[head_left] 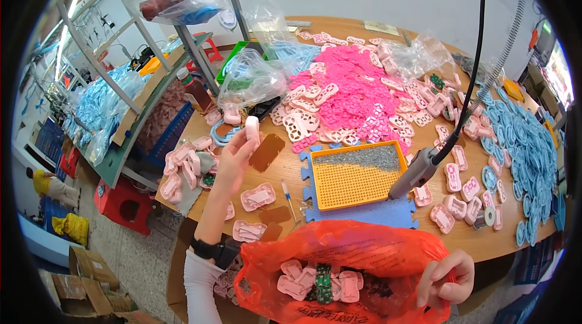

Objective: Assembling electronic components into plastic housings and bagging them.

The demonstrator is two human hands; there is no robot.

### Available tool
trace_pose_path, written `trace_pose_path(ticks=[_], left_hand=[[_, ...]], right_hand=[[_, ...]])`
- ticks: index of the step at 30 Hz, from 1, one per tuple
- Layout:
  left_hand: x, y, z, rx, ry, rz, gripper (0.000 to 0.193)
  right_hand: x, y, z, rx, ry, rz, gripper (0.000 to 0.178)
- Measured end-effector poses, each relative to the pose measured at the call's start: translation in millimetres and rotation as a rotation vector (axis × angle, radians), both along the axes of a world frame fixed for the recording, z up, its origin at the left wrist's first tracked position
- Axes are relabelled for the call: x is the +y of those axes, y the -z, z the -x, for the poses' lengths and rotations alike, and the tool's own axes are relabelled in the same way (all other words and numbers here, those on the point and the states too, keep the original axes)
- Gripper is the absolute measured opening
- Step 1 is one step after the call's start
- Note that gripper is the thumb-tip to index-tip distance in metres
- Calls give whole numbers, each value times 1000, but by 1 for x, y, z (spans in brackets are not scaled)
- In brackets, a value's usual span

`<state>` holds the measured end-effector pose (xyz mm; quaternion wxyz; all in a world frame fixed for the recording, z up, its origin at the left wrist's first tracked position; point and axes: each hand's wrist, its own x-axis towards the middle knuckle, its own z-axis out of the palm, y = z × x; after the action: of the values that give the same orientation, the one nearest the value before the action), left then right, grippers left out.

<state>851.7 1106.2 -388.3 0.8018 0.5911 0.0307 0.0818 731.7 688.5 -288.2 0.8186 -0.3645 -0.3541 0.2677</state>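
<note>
My left hand [235, 157] is raised over the left part of the table, its fingers closed on a small pale pink plastic casing [252, 128]. At the lower right, my right hand [447, 278] grips the rim of a red plastic bag [376, 236] and holds its mouth open. Inside the bag lie several pink casings [293, 280] and a stack of green circuit boards [324, 284]. More pink casings [257, 197] rest on the wooden table [212, 206] by my left forearm, near brown rectangular pieces [267, 152].
A yellow tray [314, 181] of small screws sits on a blue foam mat [376, 215]. An electric screwdriver [417, 175] hangs above its right side. Bright pink parts [357, 81] are heaped behind; blue ring-like parts [527, 154] cover the right. A metal rack [194, 51] stands at left.
</note>
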Motion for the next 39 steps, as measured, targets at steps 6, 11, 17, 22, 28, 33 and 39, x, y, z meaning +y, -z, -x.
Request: trace_pose_path(ticks=[6,11,17,22,28,33,39], left_hand=[[-38,-27,85,177,499,790,71],[-68,-36,146,425,668,382,73],[-101,-32,168,296,845,121,58],[-99,-54,170,360,534,-66,54],[-95,-63,169,-41,130,-838,60],[-90,-56,154,-151,-70,-975,53],[-50,24,71,-182,-343,-669,45]], right_hand=[[-1,0,6,-43,-23,12,25],[5,6,6,-66,-57,-27,25],[6,-7,6,-70,-75,31,25],[8,-8,8,-99,-63,41,25],[10,4,7,-41,-76,-59,31],[-2,-1,14,-75,-26,55,24],[6,8,9,-49,62,-1,23]])
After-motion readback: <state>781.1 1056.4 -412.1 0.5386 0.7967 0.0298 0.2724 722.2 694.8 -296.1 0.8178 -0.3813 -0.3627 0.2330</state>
